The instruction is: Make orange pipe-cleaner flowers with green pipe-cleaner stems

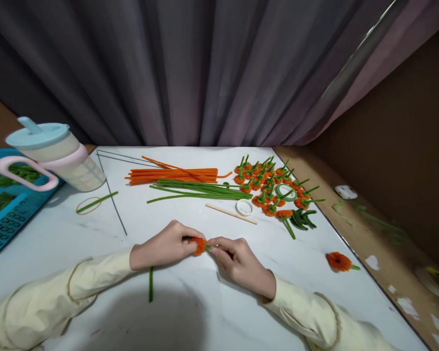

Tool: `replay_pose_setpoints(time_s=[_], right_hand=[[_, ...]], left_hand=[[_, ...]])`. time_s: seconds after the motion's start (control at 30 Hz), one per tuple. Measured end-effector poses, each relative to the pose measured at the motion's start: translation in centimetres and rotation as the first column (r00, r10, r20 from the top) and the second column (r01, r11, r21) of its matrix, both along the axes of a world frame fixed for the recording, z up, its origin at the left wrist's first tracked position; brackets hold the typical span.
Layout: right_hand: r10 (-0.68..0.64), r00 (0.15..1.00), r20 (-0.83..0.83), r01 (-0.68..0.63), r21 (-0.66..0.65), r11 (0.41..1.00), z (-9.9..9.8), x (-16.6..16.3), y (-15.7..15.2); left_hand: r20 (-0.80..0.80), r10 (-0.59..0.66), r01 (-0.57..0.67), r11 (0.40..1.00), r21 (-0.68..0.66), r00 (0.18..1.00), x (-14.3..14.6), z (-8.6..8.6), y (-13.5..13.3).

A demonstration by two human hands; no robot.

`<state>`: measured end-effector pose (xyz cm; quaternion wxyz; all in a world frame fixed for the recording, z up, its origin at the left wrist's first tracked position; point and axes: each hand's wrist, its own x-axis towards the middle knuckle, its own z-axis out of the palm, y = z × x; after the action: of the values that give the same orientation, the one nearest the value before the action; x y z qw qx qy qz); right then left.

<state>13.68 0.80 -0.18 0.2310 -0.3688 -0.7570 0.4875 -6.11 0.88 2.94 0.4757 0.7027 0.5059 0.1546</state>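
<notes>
An orange pipe-cleaner flower (198, 246) is pinched between the fingers of my left hand (168, 246), just above the table's middle. From its right side sticks a short green pipe-cleaner stem (208, 247), gripped by the thumb and forefinger of my right hand (237, 263). Part of the flower is hidden behind my left fingers. A cut green pipe-cleaner piece (151, 284) lies below my left wrist. Beyond my hands are a bundle of orange pipe cleaners (175, 175) and a bundle of green pipe cleaners (205, 190).
Several finished orange flowers (269, 209) cluster at the back right around a green tape roll (286, 192). One flower (338, 262) lies apart at right. A wooden stick (231, 213) and white ring (244, 207) are mid-table. A tumbler (73, 161) and blue basket (20, 202) stand left.
</notes>
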Motion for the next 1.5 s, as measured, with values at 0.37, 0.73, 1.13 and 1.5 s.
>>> replay_pose_setpoints(time_s=[0.37,0.73,1.13,1.5], right_hand=[[-0.029,0.973,-0.229,-0.069,-0.409,0.91,-0.2,-0.2,0.4],[-0.002,0.888,-0.46,-0.293,-0.569,0.768,-0.4,-0.5,0.1],[-0.003,0.88,-0.476,-0.357,-0.664,0.657,0.0,0.3,1.3],[-0.002,0.944,-0.331,-0.224,-0.644,0.731,0.6,0.1,1.0]], left_hand=[[0.246,0.149,-0.091,0.968,-0.235,0.958,-0.2,-0.2,0.4],[0.594,0.285,0.133,0.817,-0.561,0.752,0.0,-1.0,0.1],[0.502,0.211,0.121,0.826,-0.55,0.839,0.1,-1.1,0.2],[0.058,-0.056,0.049,0.992,0.117,0.997,0.8,-0.4,-1.0]])
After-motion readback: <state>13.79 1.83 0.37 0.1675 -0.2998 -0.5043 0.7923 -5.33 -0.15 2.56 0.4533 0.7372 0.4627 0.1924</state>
